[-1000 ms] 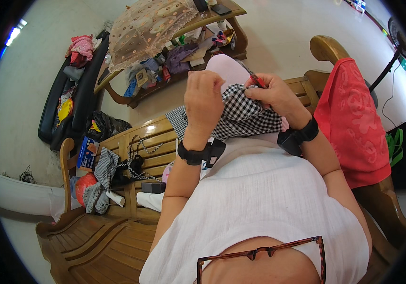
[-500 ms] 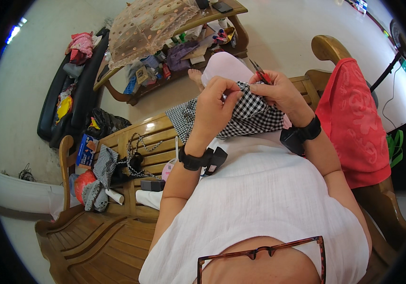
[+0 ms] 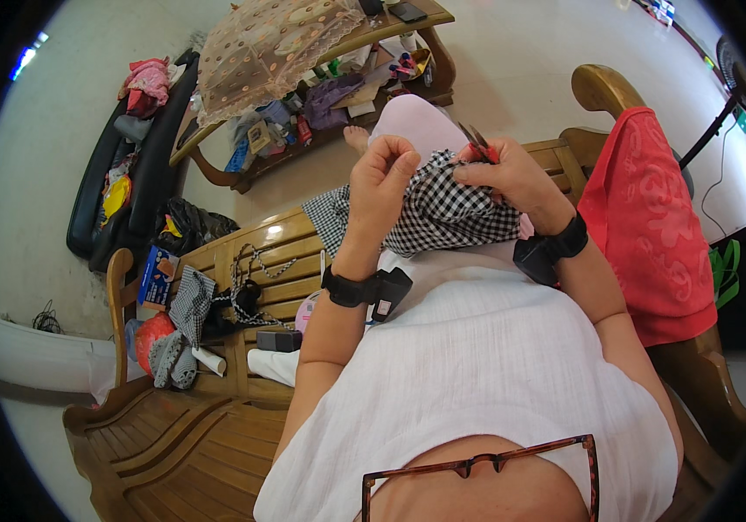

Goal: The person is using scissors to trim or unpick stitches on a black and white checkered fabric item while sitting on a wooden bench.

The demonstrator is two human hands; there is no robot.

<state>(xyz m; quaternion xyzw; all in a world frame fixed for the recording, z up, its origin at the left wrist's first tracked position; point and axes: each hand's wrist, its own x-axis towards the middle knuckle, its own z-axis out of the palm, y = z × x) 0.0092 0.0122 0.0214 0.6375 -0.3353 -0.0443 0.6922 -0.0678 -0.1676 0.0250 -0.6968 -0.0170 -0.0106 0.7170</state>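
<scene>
A black-and-white gingham cloth (image 3: 456, 211) lies bunched across my lap. My right hand (image 3: 519, 178) is closed around small red-handled scissors (image 3: 481, 150), their blades pointing up and away, while its thumb and fingers also pinch the cloth's upper edge. Just left of that edge, my left hand (image 3: 382, 187) is raised with thumb and forefinger pressed together. Whatever is in that pinch, perhaps something very thin, is too small to make out. Pink fabric (image 3: 416, 122) covers my knee beyond the cloth.
On the wooden bench (image 3: 282, 228) to my left lie a checked cloth piece (image 3: 191, 300), a cord (image 3: 238, 278), a dark box (image 3: 278, 340) and a blue box (image 3: 158, 277). A red cloth (image 3: 647, 235) drapes the right armrest. Ahead stands a cluttered low table (image 3: 438, 61).
My left hand has moved left, away from the cloth's edge. The scissors have tilted slightly in my right hand, and the cloth has shifted a little.
</scene>
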